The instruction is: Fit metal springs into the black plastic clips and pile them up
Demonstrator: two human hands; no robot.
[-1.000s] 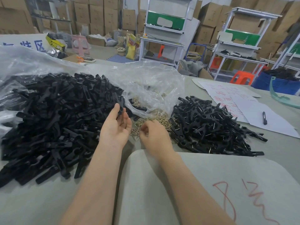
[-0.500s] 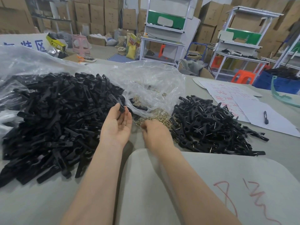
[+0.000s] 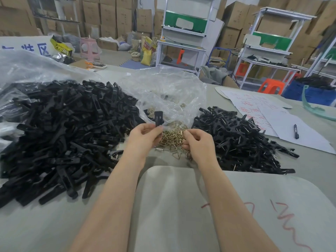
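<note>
A large heap of black plastic clips point(image 3: 61, 131) without springs covers the left of the table. A smaller pile of fitted clips point(image 3: 236, 139), each showing a metal spring, lies on the right. Between them sits a small mound of brass-coloured springs point(image 3: 172, 140) at the mouth of a clear plastic bag point(image 3: 163, 93). My left hand point(image 3: 143, 137) holds one black clip point(image 3: 158, 118) upright by its lower end, above the springs. My right hand point(image 3: 198, 142) hovers over the springs with fingers pinched; a spring seems to be between the fingertips.
White papers with red writing point(image 3: 272, 113) and a black pen point(image 3: 296, 131) lie at the far right. A grey sheet with red marks point(image 3: 254, 206) covers the table's near edge. Another clear bag point(image 3: 32, 68) lies behind the big heap. Shelving and cardboard boxes stand beyond the table.
My left hand has lifted a black clip out of the big heap and turned it upright. My right hand has risen from the springs with its fingers pinched.
</note>
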